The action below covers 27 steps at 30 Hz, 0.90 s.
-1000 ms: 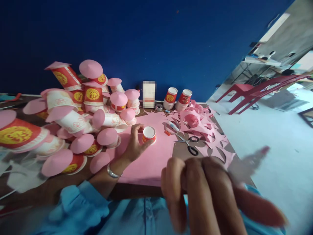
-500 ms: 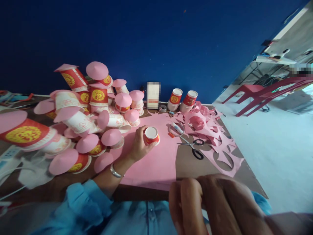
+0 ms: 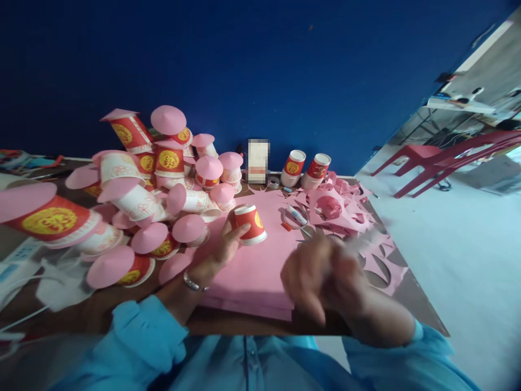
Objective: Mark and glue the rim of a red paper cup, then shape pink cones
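My left hand (image 3: 223, 244) is closed around the side of a red and white paper cup (image 3: 249, 224) with a yellow emblem. The cup is upside down, its base up and its wide rim near the pink paper sheet (image 3: 256, 282). Motion blurs my right hand (image 3: 323, 277), which hovers over the sheet's right edge with curled fingers. A pale smeared shape (image 3: 366, 243) sticks out from it; I cannot make out what it is. Scissors (image 3: 307, 232) lie just behind this hand, mostly hidden. Near them are a glue tube (image 3: 298, 214) and an orange cap (image 3: 286, 227).
Paper cups with pink cone tops (image 3: 169, 160) are heaped on the left. Two stacks of upturned cups (image 3: 293, 165) stand by the blue wall, near a tape roll (image 3: 272, 182). Cut pink scraps (image 3: 345, 201) cover the right side. A red chair (image 3: 423, 157) is beyond the table.
My right hand has moved away from the camera, forward over the table, and now covers much of the scissors. The cup in my left hand has tilted, showing more of its side and emblem.
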Available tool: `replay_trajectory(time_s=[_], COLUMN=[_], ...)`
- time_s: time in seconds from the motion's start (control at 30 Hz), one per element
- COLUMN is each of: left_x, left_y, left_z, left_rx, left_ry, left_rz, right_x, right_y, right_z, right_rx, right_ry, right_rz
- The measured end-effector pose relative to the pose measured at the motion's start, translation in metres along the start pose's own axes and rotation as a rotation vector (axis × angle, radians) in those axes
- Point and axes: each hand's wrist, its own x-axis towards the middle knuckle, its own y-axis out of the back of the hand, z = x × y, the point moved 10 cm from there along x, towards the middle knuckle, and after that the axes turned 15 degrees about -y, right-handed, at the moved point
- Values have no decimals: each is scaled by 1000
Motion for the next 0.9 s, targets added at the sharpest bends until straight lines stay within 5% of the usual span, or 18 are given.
replay_trajectory(time_s=[0.17, 0.4, 0.63, 0.9], left_x=[1, 0, -6, -12], left_y=[4, 1, -10, -35], left_z=[-10, -17, -12, -1], left_rx=[-124, -242, -84, -41], left_ry=[83, 174, 214, 186], left_rz=[44, 103, -43, -298], right_x=[65, 62, 64, 71], right_y=[40, 64, 46, 58], right_z=[37, 80, 99, 116], right_rx=[83, -20, -428, -412], right_ry=[-54, 85, 105, 58], right_rz=[222, 304, 278, 266])
